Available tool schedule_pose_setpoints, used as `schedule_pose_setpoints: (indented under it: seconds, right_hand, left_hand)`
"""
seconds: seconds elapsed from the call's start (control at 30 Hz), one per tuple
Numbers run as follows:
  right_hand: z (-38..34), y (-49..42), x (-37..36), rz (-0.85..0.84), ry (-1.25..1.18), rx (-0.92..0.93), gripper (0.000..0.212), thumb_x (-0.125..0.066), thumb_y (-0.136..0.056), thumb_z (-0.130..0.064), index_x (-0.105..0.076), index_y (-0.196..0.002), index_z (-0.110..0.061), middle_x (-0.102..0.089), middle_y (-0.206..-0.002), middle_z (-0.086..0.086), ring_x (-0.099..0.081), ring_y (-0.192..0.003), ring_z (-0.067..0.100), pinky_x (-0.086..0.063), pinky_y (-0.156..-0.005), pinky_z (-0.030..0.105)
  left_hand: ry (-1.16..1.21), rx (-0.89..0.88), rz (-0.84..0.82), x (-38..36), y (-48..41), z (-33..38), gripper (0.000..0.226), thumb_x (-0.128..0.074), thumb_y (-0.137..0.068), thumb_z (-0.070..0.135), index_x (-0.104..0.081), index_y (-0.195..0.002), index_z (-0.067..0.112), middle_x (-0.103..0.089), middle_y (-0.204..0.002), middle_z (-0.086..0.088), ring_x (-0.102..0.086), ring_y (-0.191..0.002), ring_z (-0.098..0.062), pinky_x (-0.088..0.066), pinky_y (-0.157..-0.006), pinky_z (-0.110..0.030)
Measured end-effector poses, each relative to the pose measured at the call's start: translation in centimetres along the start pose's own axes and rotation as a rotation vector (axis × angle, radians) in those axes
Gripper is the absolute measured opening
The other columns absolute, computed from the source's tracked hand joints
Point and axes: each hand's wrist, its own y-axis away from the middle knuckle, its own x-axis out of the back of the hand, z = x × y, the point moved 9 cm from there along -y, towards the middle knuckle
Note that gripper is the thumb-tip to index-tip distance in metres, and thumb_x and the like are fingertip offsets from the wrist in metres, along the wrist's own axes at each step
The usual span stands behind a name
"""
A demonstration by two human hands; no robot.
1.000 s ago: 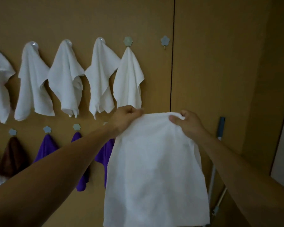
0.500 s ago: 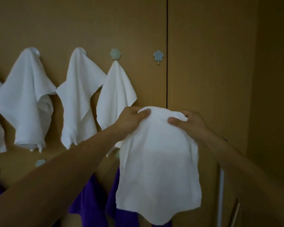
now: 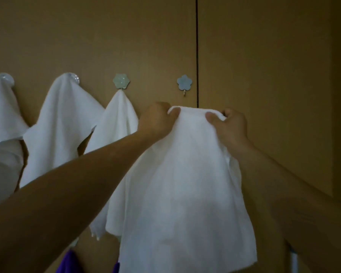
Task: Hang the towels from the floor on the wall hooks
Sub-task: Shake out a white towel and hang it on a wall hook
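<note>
I hold a white towel (image 3: 185, 184) up in front of the wooden wall by its top edge. My left hand (image 3: 158, 120) pinches the top left corner and my right hand (image 3: 229, 127) pinches the top right corner. The towel hangs straight down between my arms. Just above its top edge is a bare blue flower-shaped hook (image 3: 184, 83) with a small metal prong. Left of it a green flower hook (image 3: 121, 81) carries a white towel (image 3: 118, 123).
Two more white towels (image 3: 61, 125) (image 3: 0, 134) hang on hooks further left. Purple towels (image 3: 69, 262) peek out at the bottom. A dark vertical seam (image 3: 196, 46) splits the wall panels just right of the bare hook.
Both hands have lifted the white towel higher and closer to the bare blue hook. The view has moved in and to the right, so fewer hanging towels show.
</note>
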Motion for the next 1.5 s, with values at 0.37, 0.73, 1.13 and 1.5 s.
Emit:
schedule_pose_setpoints:
  seconds: [0.37,0.73,1.13,1.5]
  right_hand:
    - [-2.6,-11.7,-5.1,0.089,0.301,0.139,0.016,-0.06,-0.087,-0.039,-0.06,-0.085,-0.023,-0.063,-0.086,-0.004,-0.06,-0.077,0.019,-0.044,-0.063,0.027]
    - [1.0,-9.8,-6.8,-0.221,0.355,-0.086,0.026,-0.07,-0.074,-0.034,-0.053,-0.066,-0.016,-0.055,-0.066,0.0,-0.054,-0.058,0.017,-0.038,-0.054,0.024]
    - [-3.5,-5.0,-8.7,-0.13,0.583,0.441,0.02,-0.047,-0.096,-0.026,-0.061,-0.1,-0.012,-0.051,-0.094,0.008,-0.054,-0.087,0.027,-0.038,-0.069,0.032]
    - [-0.8,-5.2,-8.7,-0.323,0.064,0.115,0.022,-0.045,-0.088,-0.021,-0.065,-0.094,-0.027,-0.054,-0.106,0.005,-0.052,-0.083,0.013,-0.039,-0.073,0.029]
  left_hand:
    - [-0.233,0.085,0.256,0.8,-10.3,-2.7,0.026,-0.053,-0.09,0.045,-0.061,-0.093,0.02,-0.058,-0.082,0.004,-0.053,-0.074,-0.018,-0.036,-0.062,-0.029]
    - [0.097,0.487,-0.162,-3.8,-7.8,-4.5,0.031,-0.074,-0.077,0.032,-0.055,-0.081,0.008,-0.055,-0.081,-0.003,-0.052,-0.066,-0.017,-0.04,-0.054,-0.027]
    - [-0.947,-0.371,0.015,-4.8,-7.3,4.0,0.033,-0.053,-0.087,0.017,-0.055,-0.119,0.01,-0.055,-0.113,-0.012,-0.053,-0.102,-0.03,-0.038,-0.078,-0.037]
    - [-0.15,-0.103,-0.147,-5.6,-3.7,0.9,0.023,-0.049,-0.092,0.042,-0.056,-0.091,0.019,-0.052,-0.09,-0.001,-0.049,-0.091,-0.02,-0.036,-0.075,-0.03]
